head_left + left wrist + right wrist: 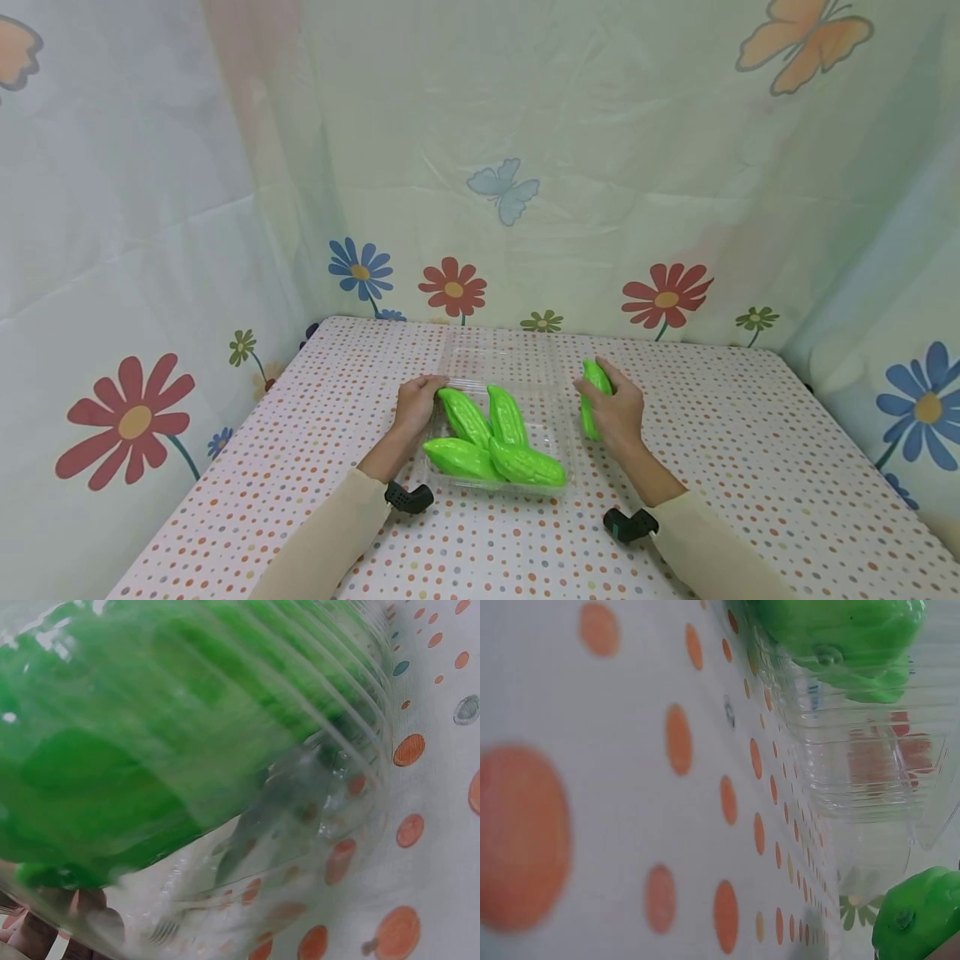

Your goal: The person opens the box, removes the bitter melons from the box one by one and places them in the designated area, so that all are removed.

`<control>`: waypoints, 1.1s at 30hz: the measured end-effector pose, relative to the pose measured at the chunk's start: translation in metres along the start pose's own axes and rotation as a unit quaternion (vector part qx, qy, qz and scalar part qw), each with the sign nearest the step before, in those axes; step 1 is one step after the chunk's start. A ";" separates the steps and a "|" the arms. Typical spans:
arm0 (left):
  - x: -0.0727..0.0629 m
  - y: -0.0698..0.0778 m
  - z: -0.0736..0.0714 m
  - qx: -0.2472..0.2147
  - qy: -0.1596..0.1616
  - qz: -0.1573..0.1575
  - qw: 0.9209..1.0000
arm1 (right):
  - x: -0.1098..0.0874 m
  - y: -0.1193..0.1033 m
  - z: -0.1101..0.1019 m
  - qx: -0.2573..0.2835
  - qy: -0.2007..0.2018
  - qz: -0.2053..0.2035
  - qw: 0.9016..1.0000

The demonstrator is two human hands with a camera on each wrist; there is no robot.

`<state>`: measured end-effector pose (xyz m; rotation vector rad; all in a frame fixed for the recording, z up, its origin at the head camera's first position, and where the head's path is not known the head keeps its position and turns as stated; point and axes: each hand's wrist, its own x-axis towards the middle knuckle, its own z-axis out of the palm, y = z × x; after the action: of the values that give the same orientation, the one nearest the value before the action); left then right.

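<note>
A clear plastic container [546,421] lies on the table with several bright green, bumpy bitter melons [528,464] in it. Its hinged lid [498,358] is folded back, away from me. My left hand [414,407] grips the container's far left corner; in the left wrist view some fingers [94,919] show through the clear wall, below a green melon [135,750]. To the right of the container, my right hand [621,412] holds another bitter melon [589,423], apart from the container wall. The right wrist view catches that melon's end [911,919] at the lower right.
The table [480,550] has a white cloth with coloured dots. Behind it and at both sides hang curtains [600,208] printed with flowers and butterflies. Dark wrist devices [408,497] sit at both sleeves.
</note>
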<state>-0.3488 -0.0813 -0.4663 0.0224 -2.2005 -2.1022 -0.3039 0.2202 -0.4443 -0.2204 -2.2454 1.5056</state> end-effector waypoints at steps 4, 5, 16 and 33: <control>0.000 0.000 0.001 0.005 0.003 -0.002 1.000 | 0.001 0.003 0.000 0.002 0.003 0.019 1.000; 0.000 0.000 0.001 0.004 0.002 -0.003 1.000 | 0.001 0.003 0.000 0.003 0.006 0.021 1.000; -0.001 0.000 0.002 -0.004 -0.001 0.005 1.000 | -0.001 -0.001 -0.002 0.015 0.008 0.053 0.998; 0.000 0.000 0.002 -0.014 0.006 0.001 1.000 | 0.005 0.004 0.000 0.044 -0.001 0.051 0.998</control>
<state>-0.3490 -0.0792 -0.4668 0.0293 -2.1624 -2.1262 -0.3089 0.2232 -0.4472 -0.3104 -2.1927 1.6539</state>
